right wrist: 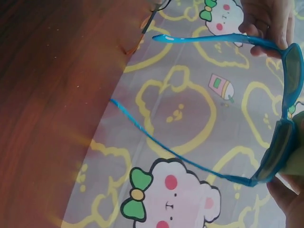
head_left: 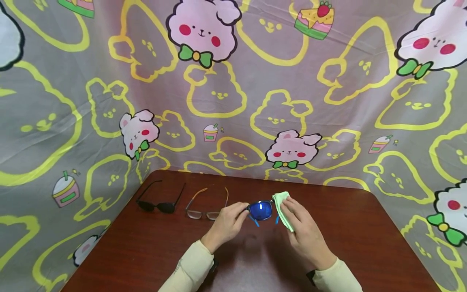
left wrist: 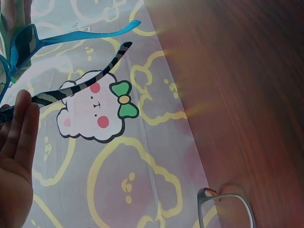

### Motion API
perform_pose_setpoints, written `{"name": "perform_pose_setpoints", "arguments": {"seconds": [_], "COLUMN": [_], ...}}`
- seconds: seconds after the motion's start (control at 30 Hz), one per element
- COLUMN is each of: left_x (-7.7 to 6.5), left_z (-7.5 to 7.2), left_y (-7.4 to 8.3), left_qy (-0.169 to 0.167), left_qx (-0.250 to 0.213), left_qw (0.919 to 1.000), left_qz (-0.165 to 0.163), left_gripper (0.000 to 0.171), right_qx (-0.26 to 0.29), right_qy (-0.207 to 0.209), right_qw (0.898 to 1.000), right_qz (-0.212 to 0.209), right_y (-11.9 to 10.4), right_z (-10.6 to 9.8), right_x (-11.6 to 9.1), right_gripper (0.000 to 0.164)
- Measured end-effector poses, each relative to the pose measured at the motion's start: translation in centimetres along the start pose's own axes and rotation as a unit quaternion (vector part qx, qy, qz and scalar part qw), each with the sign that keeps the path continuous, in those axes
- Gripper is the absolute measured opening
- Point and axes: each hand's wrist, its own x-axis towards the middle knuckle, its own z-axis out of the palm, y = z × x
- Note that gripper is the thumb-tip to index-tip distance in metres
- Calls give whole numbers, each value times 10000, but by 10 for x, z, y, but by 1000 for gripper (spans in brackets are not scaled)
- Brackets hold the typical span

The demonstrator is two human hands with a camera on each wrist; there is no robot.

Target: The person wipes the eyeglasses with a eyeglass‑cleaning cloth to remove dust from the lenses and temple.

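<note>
Since the blue sunglasses point(head_left: 260, 211) are held up between my two hands, the sideways line is what counts: long axis of the frame runs left to right, right end slightly farther off, green cloth point(head_left: 281, 206) over that right end. From my right hand point(head_left: 308, 231) the frame lies to the left; from my left hand point(head_left: 228, 222), to the right. Uncovered left lens point(head_left: 262, 209) sits in the gap, left fingertips just beside it, cloth's left edge close to its right rim; I judge the left hand slightly nearer. Any shift of the cloth along the frame likely turns on that gap. Temples point(right wrist: 204, 40) are unfolded, pointing down toward the bench point(head_left: 365, 227).

Left hand: thumb and fingers pinched on the left hinge end, forearm in from near left, slanting right and far. Right hand: clamped on the folded cloth, fingers along its face pointing far and left, forearm in from near right; can't tell how hard it presses.

Clear glasses point(head_left: 194, 215) lie on the bench just left of my left hand, partly hidden by it; black sunglasses point(head_left: 157, 207) farther left. Both have temples spread toward the far side.
</note>
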Motion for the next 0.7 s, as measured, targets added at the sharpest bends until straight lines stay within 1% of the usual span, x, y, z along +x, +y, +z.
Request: {"name": "perform_pose_setpoints", "arguments": {"seconds": [0.17,0.3,0.5,0.6,0.7], "left_x": [-1,-2,-3,-4,-4], "left_z": [0,-1,-2,-3,-4], "left_y": [2,3,4,5,6], "left_qy": [24,96,149,188,210], "left_qx": [-89,-111,-184,-237,-307], "left_qw": [9999,9998,9996,9991,9984], "left_qz": [-137,-140,-176,-288,-430], "left_gripper": [12,12,13,13,13], "right_qx": [-205,-254,-340,-393,-397], "right_qy": [57,217,339,348,355], "right_qw": [9993,9986,9981,9982,9985], "right_qz": [-293,-412,-393,-296,-108], "right_y": [-1,0,4,5,6], "right_z": [-1,-2,-6,-9,-12], "right_x": [2,1,-1,-2,-4], "right_gripper": [43,42,41,42,42]}}
